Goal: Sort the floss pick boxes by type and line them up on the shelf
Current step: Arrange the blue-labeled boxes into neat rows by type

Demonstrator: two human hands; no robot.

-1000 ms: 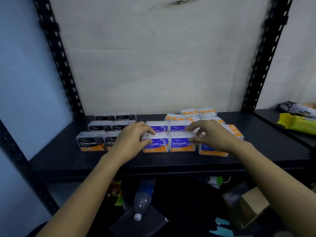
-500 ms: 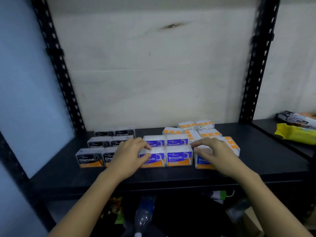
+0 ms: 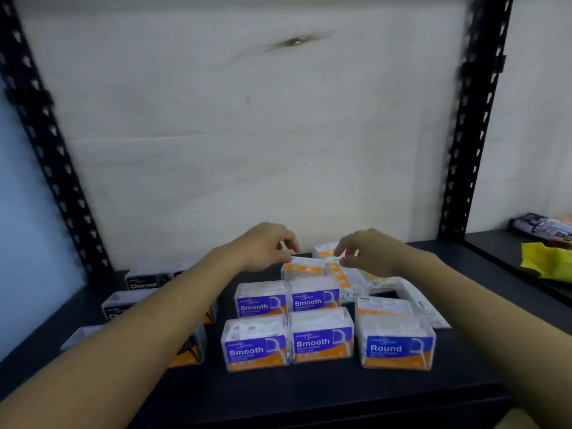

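Both bare hands reach to the back of the black metal shelf [image 3: 309, 394], above a loose group of clear plastic floss pick boxes with orange tops [image 3: 301, 267]. The left hand [image 3: 263, 247] has its fingers curled downward, and the tips are at the back edge of the orange-topped box behind the purple ones. The right hand [image 3: 368, 253] is half open, with thumb and forefinger a little apart just over a tilted box with an orange strip [image 3: 339, 274]. If either hand really grips a box, I cannot tell, because the fingertips are blurred.

In front of the hands stand four clear boxes with purple labels reading "Smooth" [image 3: 289, 331], two in the front row and two directly behind, touching side by side. Just right of the front pair stands one clear box with a blue label reading "Round" [image 3: 397, 346], near the front edge of the shelf. Behind it, more clear boxes lie at different angles, not in a line.

On the left side, dark boxes labelled "Charcoal" [image 3: 147, 278] are placed in rows going to the back, and the left forearm covers part of them.

On the next shelf to the right lie a yellow packet [image 3: 548, 261] and a dark printed packet [image 3: 541, 229].
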